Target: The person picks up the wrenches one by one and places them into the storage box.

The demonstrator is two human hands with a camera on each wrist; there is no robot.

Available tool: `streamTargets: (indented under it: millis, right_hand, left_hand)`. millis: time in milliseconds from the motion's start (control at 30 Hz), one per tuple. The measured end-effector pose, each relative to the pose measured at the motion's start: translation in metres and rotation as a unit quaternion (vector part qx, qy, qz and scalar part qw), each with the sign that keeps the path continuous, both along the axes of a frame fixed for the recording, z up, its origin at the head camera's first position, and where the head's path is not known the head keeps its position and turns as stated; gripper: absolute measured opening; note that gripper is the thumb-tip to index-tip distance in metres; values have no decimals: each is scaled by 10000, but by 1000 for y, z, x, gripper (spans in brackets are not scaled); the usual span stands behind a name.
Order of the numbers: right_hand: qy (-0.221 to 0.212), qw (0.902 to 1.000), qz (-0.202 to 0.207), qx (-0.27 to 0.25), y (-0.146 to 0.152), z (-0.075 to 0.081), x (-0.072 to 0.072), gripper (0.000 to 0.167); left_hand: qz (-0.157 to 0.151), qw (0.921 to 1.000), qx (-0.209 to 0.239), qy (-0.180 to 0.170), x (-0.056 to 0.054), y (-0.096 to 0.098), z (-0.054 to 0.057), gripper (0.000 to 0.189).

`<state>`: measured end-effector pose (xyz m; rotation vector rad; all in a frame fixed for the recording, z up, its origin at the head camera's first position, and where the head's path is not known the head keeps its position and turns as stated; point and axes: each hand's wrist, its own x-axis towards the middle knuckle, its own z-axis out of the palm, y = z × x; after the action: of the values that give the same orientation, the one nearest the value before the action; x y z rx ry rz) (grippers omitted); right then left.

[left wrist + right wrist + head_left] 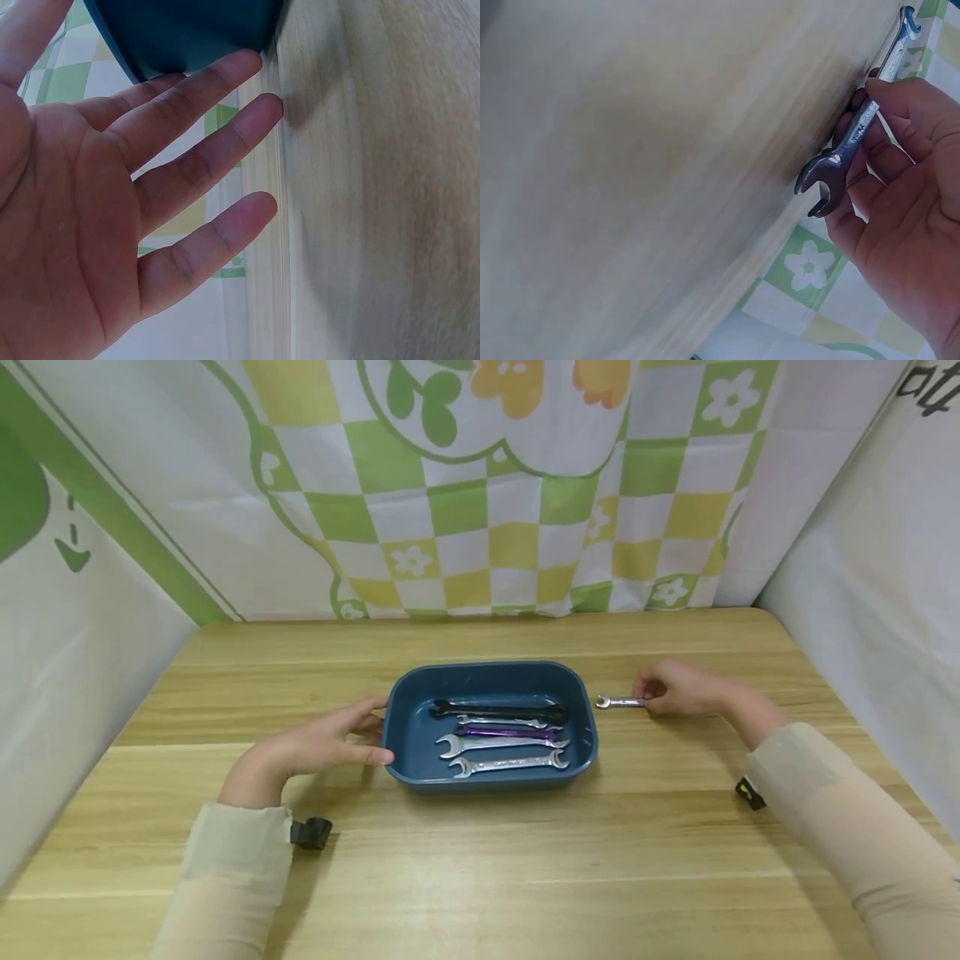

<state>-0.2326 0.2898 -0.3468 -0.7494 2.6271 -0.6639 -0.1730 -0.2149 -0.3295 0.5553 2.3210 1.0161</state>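
A dark blue rectangular tub [491, 785] holds several open-ended wrenches lying side by side: a black wrench [498, 710], a purple wrench [506, 732] and silver ones such as the front silver wrench [510, 764]. My left hand [322, 743] is at the tub's left end, thumb touching the rim near the front corner. In the left wrist view its fingers [199, 169] are spread and fairly straight, some against the tub's wall. Right of the tub, my right hand [682, 689] pinches a small silver wrench [862, 120] between thumb and fingers, low over the table.
The wood-grain table [487, 877] carries the tub near its middle. Behind it hangs a green, yellow and white checked cloth [510, 527], with white cloth panels at both sides. Dark wrist-camera mounts [311, 833] stick out from the sleeves.
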Motion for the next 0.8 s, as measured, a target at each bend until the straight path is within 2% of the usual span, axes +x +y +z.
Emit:
streamTargets:
  millis: [400, 800]
  right_hand:
    - [24, 10000, -44, -69, 4, 0, 3, 13]
    - [355, 9993, -66, -130, 3, 9, 8, 11]
  left_hand:
    - [20, 10000, 57, -38, 2, -1, -3, 83]
    - [35, 10000, 25, -30, 1, 1, -1, 85]
